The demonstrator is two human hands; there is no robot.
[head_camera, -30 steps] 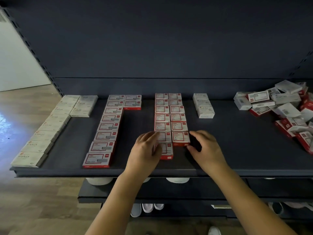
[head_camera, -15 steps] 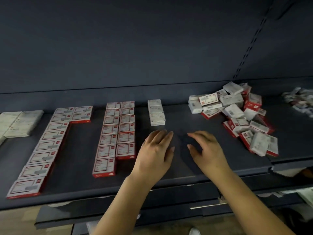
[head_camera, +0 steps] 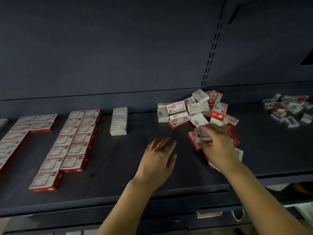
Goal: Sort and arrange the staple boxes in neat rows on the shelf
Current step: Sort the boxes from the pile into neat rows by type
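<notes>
Staple boxes: partly sorted. Unsorted heap [head_camera: 199,114] sits mid-right on the shelf [head_camera: 118,184], red-and-white and plain white boxes jumbled, some tilted, some stacked on each other. Right hand [head_camera: 218,146] is over the heap's near edge, fingers curled down among the front boxes; looks like it's closing on one, but blur there means I can't tell if anything is actually gripped. Left hand [head_camera: 159,158] hovers beside it over bare shelf, fingers relaxed and slightly spread, holding nothing.

Done so far, going left: short white stack/row [head_camera: 119,121] w/ few boxes, near the back; double red row [head_camera: 71,143] running back to front, its left column reaching one box nearer the front edge than its right; another red row [head_camera: 20,131] further left, two wide at the back then single, cut off by frame edge. All look tidy, edges touching.

Left to do: whole main heap, plus a second smaller pile [head_camera: 288,109] far right on the next shelf section, too blurry to read. Est. roughly half done or less by what shows.
</notes>
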